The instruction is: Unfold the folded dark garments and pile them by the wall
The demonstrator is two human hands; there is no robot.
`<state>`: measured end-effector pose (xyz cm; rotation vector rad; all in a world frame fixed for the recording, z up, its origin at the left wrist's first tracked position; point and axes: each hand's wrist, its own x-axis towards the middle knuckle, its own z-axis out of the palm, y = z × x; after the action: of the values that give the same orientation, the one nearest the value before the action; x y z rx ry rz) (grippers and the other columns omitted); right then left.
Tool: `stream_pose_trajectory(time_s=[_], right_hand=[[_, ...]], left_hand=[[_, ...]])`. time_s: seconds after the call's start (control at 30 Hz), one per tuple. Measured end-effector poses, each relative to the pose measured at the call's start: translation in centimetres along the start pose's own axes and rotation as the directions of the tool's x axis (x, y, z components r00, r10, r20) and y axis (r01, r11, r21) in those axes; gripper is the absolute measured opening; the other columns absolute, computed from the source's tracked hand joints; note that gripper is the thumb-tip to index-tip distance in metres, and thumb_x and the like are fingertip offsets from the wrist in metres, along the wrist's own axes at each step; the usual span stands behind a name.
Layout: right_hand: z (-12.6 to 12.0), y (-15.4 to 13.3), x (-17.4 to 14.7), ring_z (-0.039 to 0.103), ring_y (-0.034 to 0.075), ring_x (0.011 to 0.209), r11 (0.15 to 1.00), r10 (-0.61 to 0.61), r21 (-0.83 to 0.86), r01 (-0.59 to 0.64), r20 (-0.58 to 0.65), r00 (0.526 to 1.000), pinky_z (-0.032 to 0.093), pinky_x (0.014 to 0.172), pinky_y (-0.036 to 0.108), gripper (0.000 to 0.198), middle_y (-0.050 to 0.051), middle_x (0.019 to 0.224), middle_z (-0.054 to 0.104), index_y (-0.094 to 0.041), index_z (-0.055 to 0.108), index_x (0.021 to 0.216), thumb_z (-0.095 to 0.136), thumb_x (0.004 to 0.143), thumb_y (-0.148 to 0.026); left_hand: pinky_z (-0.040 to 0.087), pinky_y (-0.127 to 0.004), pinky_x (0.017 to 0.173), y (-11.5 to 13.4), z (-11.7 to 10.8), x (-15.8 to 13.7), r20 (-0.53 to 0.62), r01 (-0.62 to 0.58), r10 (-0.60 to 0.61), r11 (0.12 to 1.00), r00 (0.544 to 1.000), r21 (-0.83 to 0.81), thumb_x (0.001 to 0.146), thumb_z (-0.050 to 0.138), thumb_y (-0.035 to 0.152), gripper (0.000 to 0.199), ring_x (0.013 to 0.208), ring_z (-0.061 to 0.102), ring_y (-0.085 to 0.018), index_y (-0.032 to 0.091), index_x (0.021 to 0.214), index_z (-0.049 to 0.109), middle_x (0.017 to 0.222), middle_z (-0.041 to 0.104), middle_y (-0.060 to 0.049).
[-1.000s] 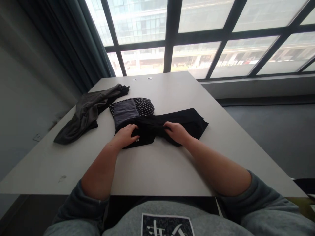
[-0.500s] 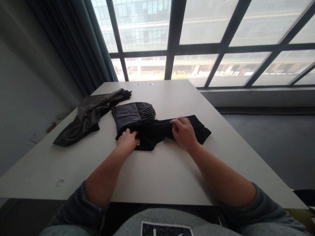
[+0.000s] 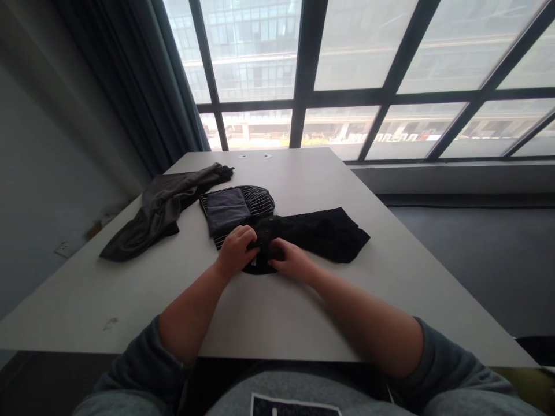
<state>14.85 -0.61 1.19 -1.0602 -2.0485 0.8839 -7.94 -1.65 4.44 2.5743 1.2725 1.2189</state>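
A long black cloth garment (image 3: 326, 232) extends rightward from frame centre; the left hand (image 3: 236, 249) pinches its bunched end, the right hand (image 3: 293, 261) half-curls against it, grip indeterminable.

There are two hands: one left hand (image 3: 236, 249) and one right hand (image 3: 292, 261). They touch one black piece of clothing (image 3: 329, 232). One striped cloth (image 3: 261, 199) is just past the left hand. One gray heap of cloth (image 3: 158, 209) lies left of both hands. Far past them, one table (image 3: 277, 323) has two white circles (image 3: 267, 156).
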Motion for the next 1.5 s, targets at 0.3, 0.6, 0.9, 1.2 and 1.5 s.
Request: stream_pose_trajectory(time_s=[0.3, 0.6, 0.9, 1.2, 1.5], right_hand=[[-2.5, 2.2, 0.2, 0.06, 0.018, 0.077, 0.983, -0.038, 0.181, 0.024, 0.073, 0.997, 0.049, 0.072, 0.029, 0.026, 0.001, 0.085, 0.068, -0.018, 0.069, 0.09, 0.078, 0.079, -0.04], [-7.0, 2.5, 0.8, 0.043, 0.013, 0.055, 0.975, 0.154, -0.092, -0.201, -0.374, 0.915, 0.033, 0.055, 0.028, 0.05, -0.001, 0.054, 0.048, -0.021, 0.047, 0.057, 0.055, 0.097, -0.051], [-4.0, 1.2, -0.1, 0.064, 0.019, 0.086, 0.999, -0.032, 0.023, 0.03, 0.094, 0.995, 0.051, 0.078, 0.031, 0.038, 0.003, 0.101, 0.071, -0.022, 0.069, 0.108, 0.081, 0.081, -0.045], [-5.1, 2.4, 0.5, 0.061, 0.018, 0.082, 0.987, -0.109, -0.135, 0.087, -0.162, 0.981, 0.047, 0.076, 0.03, 0.004, 0.003, 0.092, 0.065, -0.02, 0.063, 0.077, 0.063, 0.08, -0.017], [-4.5, 0.0, -0.2, 0.051, 0.016, 0.064, 0.965, -0.008, -0.261, -0.017, -0.093, 0.996, 0.035, 0.061, 0.028, 0.028, 0.001, 0.068, 0.057, -0.021, 0.054, 0.067, 0.055, 0.093, -0.029]], left_hand=[[0.045, -0.029, 0.072, 0.0, -0.4, 0.0, 0.223, 0.175, -0.191, 0.98, 0.956, 0.089, 0.085, 0.078, 0.027, 0.016, 0.078, 0.066, -0.02, 0.024, 0.088, 0.063, 0.086, 0.071, 0.0], [0.04, -0.032, 0.068, -1.8, -2.0, 0.5, 0.171, 0.482, -0.578, 0.782, 0.798, 0.396, 0.098, 0.06, 0.033, 0.016, 0.083, 0.072, -0.03, 0.022, 0.093, 0.07, 0.089, 0.076, -0.012], [0.037, -0.03, 0.066, -1.1, 0.4, 0.1, 0.044, 0.487, -0.487, 0.873, 0.872, 0.01, 0.099, 0.051, 0.037, 0.024, 0.071, 0.064, -0.022, 0.022, 0.086, 0.063, 0.076, 0.069, -0.004], [0.056, -0.037, 0.095, -0.5, 2.3, -0.7, 0.355, 0.484, -0.345, 0.742, 0.869, -0.464, 0.085, 0.076, 0.051, 0.052, 0.107, 0.07, -0.028, 0.017, 0.123, 0.068, 0.118, 0.076, -0.009], [0.063, -0.044, 0.089, 1.9, 5.0, -1.1, 0.459, 0.661, -0.476, 0.554, 0.75, -0.506, 0.07, 0.087, 0.032, 0.028, 0.099, 0.075, -0.034, 0.018, 0.091, 0.075, 0.095, 0.08, -0.009]])
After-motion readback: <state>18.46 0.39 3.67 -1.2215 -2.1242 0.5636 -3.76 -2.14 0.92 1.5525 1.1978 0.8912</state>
